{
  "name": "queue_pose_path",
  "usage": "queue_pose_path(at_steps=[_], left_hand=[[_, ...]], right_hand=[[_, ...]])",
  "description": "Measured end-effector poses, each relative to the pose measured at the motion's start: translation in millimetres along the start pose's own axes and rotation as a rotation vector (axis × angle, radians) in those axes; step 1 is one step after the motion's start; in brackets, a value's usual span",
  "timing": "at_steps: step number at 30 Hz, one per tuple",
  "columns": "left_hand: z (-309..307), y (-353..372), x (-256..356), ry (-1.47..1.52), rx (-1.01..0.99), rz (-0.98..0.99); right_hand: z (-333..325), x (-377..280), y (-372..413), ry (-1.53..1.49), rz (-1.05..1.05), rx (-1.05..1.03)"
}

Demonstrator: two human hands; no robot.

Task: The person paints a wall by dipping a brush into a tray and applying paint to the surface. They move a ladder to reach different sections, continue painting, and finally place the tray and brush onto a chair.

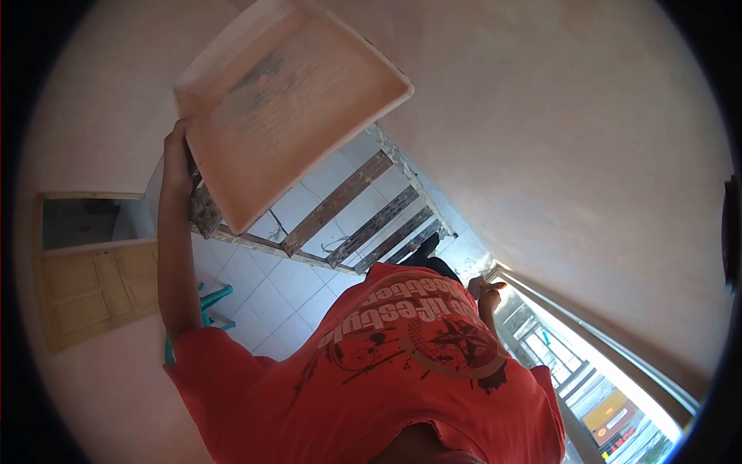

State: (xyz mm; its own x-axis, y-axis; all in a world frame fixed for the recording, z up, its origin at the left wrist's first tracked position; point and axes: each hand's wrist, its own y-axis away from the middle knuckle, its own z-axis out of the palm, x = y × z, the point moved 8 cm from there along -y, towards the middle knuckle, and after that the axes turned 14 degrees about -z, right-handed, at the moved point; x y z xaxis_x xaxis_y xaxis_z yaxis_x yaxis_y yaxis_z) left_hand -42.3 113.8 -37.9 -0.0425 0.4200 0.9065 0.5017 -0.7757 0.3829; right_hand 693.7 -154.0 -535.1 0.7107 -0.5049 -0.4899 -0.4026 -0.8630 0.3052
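Your left hand [177, 158] grips the tray [297, 100] by its edge, above the ladder [340, 203]; your right hand [485, 294] curls beside your shirt [371, 371], whether around anything I cannot tell.

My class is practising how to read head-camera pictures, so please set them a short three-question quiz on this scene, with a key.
1. Multiple choice: which of the person's hands touches the salmon-coloured, shallow, rimmed tray? A) left; B) right; C) neither.
2. True or false: the pale, square-tiled floor shows through the gaps in the brown, paint-spattered wooden ladder.
3. Fill in the colour: the person's short-sleeved, printed T-shirt is ____.

Key: 1. A, the left hand, at the rim. 2. True. 3. Red.
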Motion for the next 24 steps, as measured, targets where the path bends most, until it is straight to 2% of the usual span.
queue_pose_path(at_steps=[4,6,7,8,11,13,14,17,19,21,23,24], left_hand=[[-7,2,5,-0.021,0.133,0.066],[-5,6,6,-0.14,0.155,0.05],[-6,7,7,-0.167,0.178,0.066],[-10,6,8,-0.148,0.21,0.069],[-5,9,9,-0.178,0.203,0.073],[-2,12,11,-0.172,0.202,0.081],[0,12,11,-0.181,0.174,0.089],[-4,6,7,-0.193,0.188,0.105],[-6,2,8,-0.212,0.19,0.13],[-6,4,9,-0.213,0.214,0.143],[-8,4,10,-0.22,0.229,0.154],[-9,2,11,-0.253,0.232,0.166]], right_hand=[[15,-8,-58,0.031,-0.138,-0.034],[8,-38,-94,0.031,-0.259,-0.032],[2,-67,-111,0.159,-0.245,-0.178],[-8,-102,-128,0.165,-0.282,-0.184],[-48,-237,-158,-0.407,-0.698,-0.102],[-81,-334,-167,-0.725,-0.781,-0.243],[-109,-386,-158,-0.73,-0.779,-0.265],[-192,-519,-127,-0.851,-0.999,-0.222],[-240,-583,-107,-0.927,-1.163,-0.117],[-278,-623,-95,-1.153,-1.201,0.06],[-300,-665,-81,-1.431,-1.275,-0.018],[-310,-691,-71,-1.391,-1.389,-0.099]])
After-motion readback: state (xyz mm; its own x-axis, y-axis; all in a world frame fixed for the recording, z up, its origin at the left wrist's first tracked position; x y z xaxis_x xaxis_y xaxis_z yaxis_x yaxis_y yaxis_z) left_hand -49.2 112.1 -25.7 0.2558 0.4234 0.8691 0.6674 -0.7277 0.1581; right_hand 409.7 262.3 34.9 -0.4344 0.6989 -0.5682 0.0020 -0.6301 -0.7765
